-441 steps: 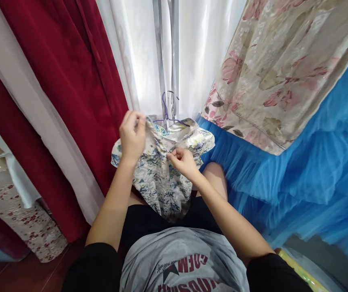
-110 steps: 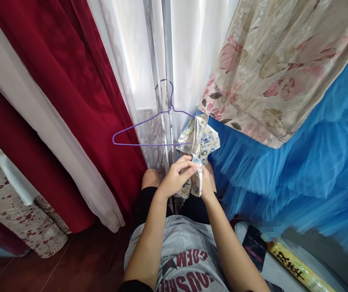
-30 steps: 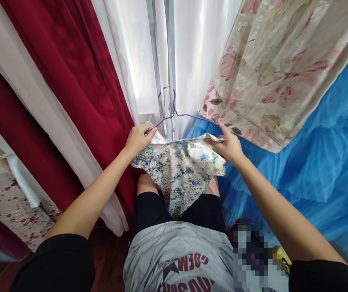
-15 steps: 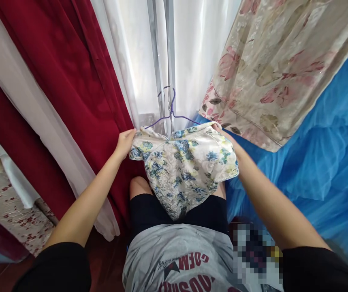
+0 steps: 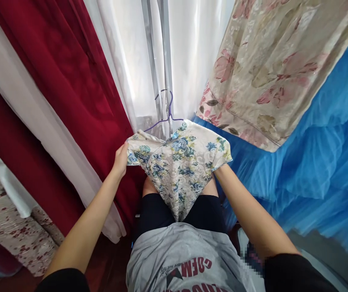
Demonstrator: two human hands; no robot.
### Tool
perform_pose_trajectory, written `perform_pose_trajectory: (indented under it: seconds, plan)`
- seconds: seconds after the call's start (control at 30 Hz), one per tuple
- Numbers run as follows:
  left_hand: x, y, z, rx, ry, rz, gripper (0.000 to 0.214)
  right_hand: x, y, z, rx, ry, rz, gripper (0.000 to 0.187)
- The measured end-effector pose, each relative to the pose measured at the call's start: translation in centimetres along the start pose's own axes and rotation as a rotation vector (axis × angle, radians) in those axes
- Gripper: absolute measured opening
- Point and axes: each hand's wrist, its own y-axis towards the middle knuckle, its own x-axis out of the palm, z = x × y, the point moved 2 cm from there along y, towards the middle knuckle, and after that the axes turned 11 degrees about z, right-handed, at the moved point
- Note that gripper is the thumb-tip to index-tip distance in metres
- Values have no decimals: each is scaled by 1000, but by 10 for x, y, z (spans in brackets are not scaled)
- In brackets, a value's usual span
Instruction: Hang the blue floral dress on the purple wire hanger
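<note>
A floral shirt [image 5: 176, 162], white with blue and yellow flowers, hangs in front of my thighs. A purple hanger [image 5: 170, 115] rises from its neckline, and the lower ends of the hanger are covered by the cloth. My left hand [image 5: 120, 160] is closed on the edge of the sleeve on the left. On the other side, my right forearm [image 5: 246, 198] runs up under the right sleeve [image 5: 220, 156]. The cloth hides my right hand and its fingers.
Grey vertical strips [image 5: 166, 61] stand behind the hanger, before a white curtain [image 5: 192, 48]. Red drapes [image 5: 70, 61] hang at left. A beige rose-patterned cloth [image 5: 271, 73] and blue ruffled fabric [image 5: 310, 170] hang at right. A blurred patch lies low at right.
My right hand has gone from the shirt's shoulder to under the right sleeve. That shoulder now covers more of the hanger's right arm. My left hand has dropped slightly, still gripping the sleeve.
</note>
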Motion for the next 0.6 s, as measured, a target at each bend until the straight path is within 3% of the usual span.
perform_pose_trajectory:
  seconds: [0.13,0.23,0.33,0.47,0.6]
  plan:
    - [0,-26,-1,-74,-58,65,60,-35,-18,-11,78,193,66,89]
    - [11,-36,22,-100,-153,32,57,-46,-30,-30,153,332,117,79]
    - [23,-39,59,-11,-173,-43,54,-43,-27,-48,164,422,191,66]
    - [33,-45,101,283,-9,-139,62,-42,-38,-56,121,531,325,61]
    - [42,-60,109,793,521,-6,96,-46,-102,-61,108,576,332,57]
